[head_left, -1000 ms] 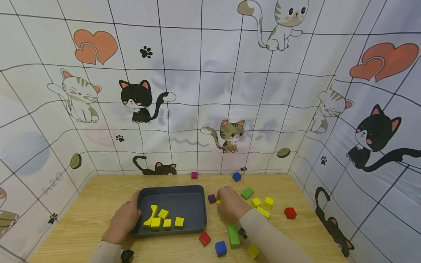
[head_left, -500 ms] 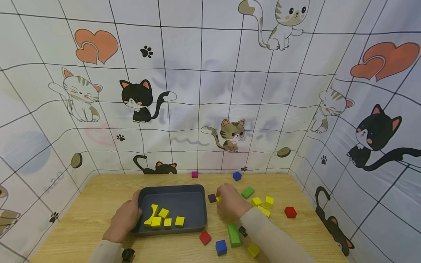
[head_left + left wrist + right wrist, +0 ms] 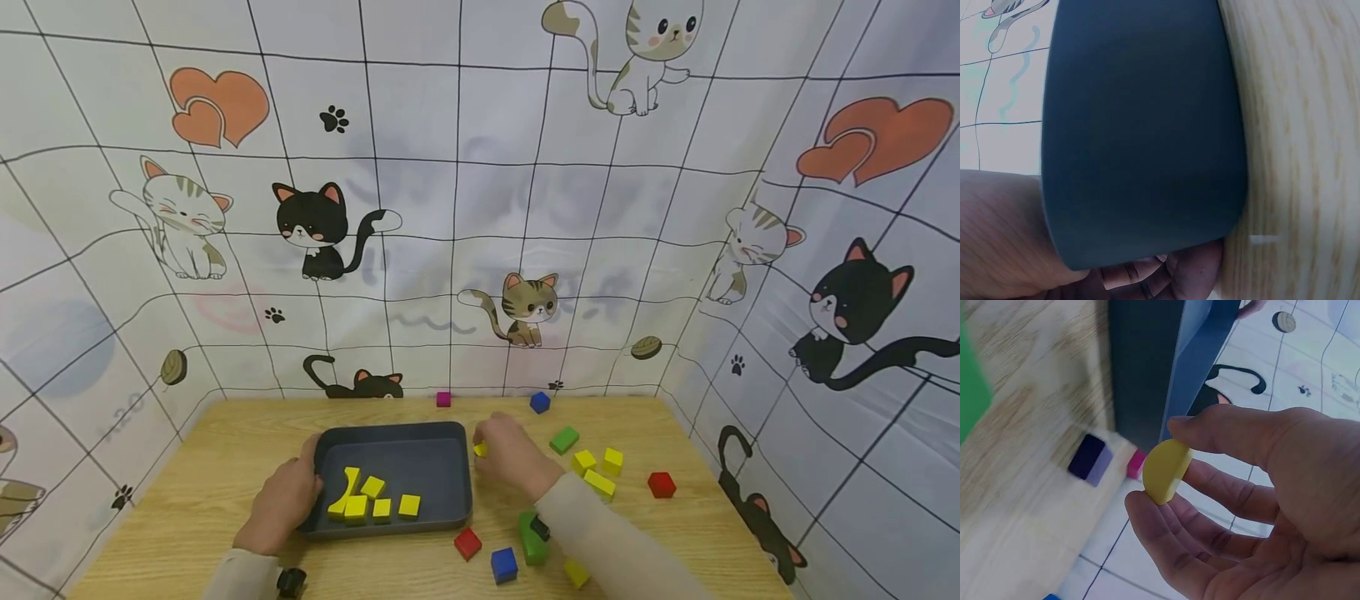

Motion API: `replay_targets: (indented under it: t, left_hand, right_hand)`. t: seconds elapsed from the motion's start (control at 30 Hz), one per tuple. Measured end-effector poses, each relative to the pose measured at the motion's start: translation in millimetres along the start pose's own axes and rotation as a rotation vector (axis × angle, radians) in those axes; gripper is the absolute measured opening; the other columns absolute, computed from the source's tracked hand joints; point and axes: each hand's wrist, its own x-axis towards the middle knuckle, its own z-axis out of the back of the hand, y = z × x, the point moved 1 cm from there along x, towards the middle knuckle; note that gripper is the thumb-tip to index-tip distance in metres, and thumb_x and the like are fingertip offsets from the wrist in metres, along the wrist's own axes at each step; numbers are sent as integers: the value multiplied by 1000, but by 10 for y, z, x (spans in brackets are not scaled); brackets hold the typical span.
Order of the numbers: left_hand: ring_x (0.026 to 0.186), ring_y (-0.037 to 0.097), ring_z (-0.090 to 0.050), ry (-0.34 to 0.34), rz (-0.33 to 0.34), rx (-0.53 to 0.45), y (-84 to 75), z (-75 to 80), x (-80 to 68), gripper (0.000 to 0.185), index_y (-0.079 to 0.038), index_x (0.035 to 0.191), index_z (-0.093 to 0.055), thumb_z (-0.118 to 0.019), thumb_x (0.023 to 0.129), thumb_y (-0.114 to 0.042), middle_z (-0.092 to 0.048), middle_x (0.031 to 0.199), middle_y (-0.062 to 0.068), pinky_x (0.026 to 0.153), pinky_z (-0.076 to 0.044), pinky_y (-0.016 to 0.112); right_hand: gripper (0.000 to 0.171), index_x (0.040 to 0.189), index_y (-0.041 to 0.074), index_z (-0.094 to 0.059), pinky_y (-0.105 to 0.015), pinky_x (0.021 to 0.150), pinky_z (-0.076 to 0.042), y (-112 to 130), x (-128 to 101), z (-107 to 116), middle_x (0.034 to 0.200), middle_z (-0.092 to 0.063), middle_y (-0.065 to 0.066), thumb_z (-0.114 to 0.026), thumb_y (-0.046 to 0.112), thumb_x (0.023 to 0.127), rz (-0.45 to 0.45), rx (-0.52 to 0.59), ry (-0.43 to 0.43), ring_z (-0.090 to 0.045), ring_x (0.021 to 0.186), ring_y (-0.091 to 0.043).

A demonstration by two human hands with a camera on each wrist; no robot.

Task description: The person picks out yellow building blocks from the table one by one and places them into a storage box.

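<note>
With my left hand (image 3: 283, 500) gripping the near-left rim of the grey tray (image 3: 442, 433) on the desk (image 3: 225, 442), my right hand (image 3: 513, 458) pinches a yellow half-round block (image 3: 1165, 470) just beside the tray's right wall — I should clear the rim fully before releasing.

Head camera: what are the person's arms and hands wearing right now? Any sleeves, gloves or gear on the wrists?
Both hands, left hand and right hand, are bare, with no gloves. Each arm wears a light beige long sleeve that reaches the wrist. A small black device sits at the left wrist, and another one at the right.
</note>
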Motion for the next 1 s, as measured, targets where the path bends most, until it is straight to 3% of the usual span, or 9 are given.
replay_targets:
  t: [0.3, 0.73, 1.0]
  left_hand:
    - [79, 30, -67, -1, 2, -15, 5, -5, 1, 76, 7, 174, -33, -67, 107, -5, -75, 111, 31, 68, -58, 52]
    - [80, 31, -68, -1, 0, -18, -20, 42, -6, 75, 8, 173, -34, -66, 106, -5, -75, 113, 33, 70, -59, 54]
    - [79, 30, -67, 3, 0, -16, -1, 17, -1, 75, 7, 173, -34, -66, 107, -6, -75, 114, 33, 69, -59, 53]
  right_hand:
    - [21, 112, 1, -86, -36, 89, -68, 279, -17, -21, 108, -75, -11, -95, 10, 95, 31, -29, 5, -70, 94, -20]
    - [23, 119, 8, -89, -27, 90, -66, 524, -73, -185, 113, -76, -7, -94, 15, 98, 54, -52, 125, -68, 98, -14]
    - [21, 112, 7, -89, -25, 86, -64, 610, -91, -321, 109, -79, -3, -96, 17, 96, 59, -23, 182, -70, 96, -11]
